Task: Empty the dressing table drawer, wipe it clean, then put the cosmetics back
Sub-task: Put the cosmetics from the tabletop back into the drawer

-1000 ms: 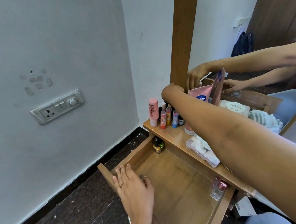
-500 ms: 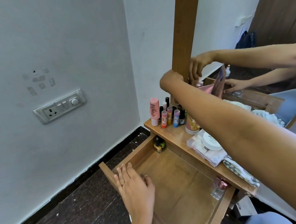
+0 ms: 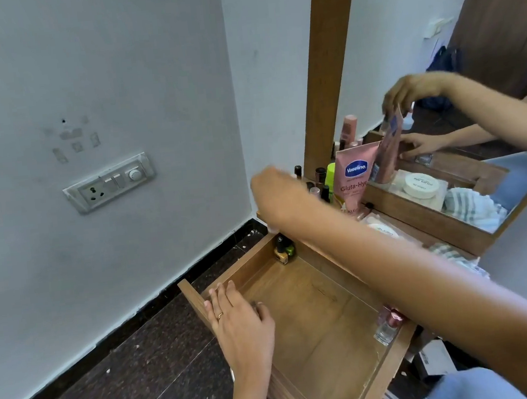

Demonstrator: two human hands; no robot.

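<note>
Right hand (image 3: 276, 195) blurred above the surface (image 3: 420, 232) edge, grip can't be read | left hand (image 3: 238, 317) flat, fingers straight, on the open drawer (image 3: 314, 307) front rim | nail polishes (image 3: 282, 251) in far-left corner, clear bottle (image 3: 386, 329) against right wall | forearm (image 3: 407, 269) crosses over jar (image 3: 384, 232), beside Vaseline tube (image 3: 353, 181).

The light is soft, even and fairly bright, with no hard shadows, and I can't tell its source. The pale wall (image 3: 114, 69) reads slightly blue-grey. My right hand (image 3: 276, 195) is smeared by motion blur, its fingers impossible to make out, while my left hand (image 3: 240, 320) on the drawer (image 3: 315, 316) rim is crisp. The wide lens bends the skirting (image 3: 156, 301) and tilts the mirror frame (image 3: 326, 64). The dark floor (image 3: 127, 373) has a dull sheen.
</note>
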